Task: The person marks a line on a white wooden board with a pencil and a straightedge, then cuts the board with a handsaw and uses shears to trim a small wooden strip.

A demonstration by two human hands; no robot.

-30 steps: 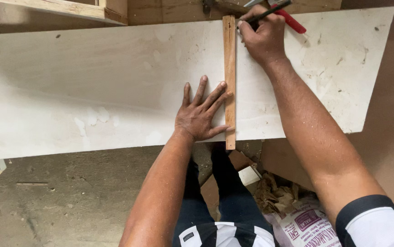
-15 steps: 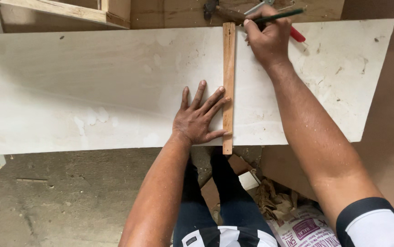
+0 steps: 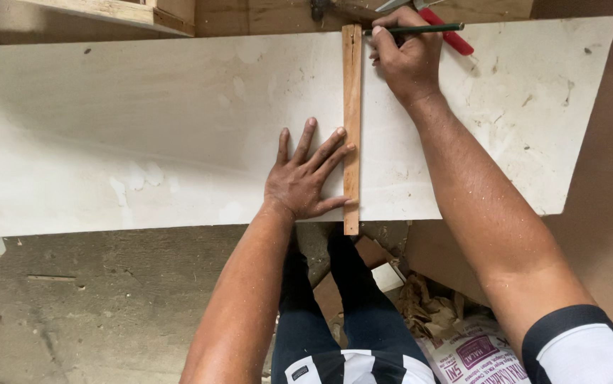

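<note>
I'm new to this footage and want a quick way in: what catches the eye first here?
A long white board spans the picture, with a narrow wooden strip laid across it. The left hand presses flat against the strip near the board's close edge. At the far edge the right hand holds a green pencil at the strip's top, next to a red-handled tool.

left hand (image 3: 306, 178) flat, pressing wooden strip (image 3: 351, 128) on white board (image 3: 143, 135); right hand (image 3: 406, 57) grips green pencil (image 3: 420, 29)
</note>
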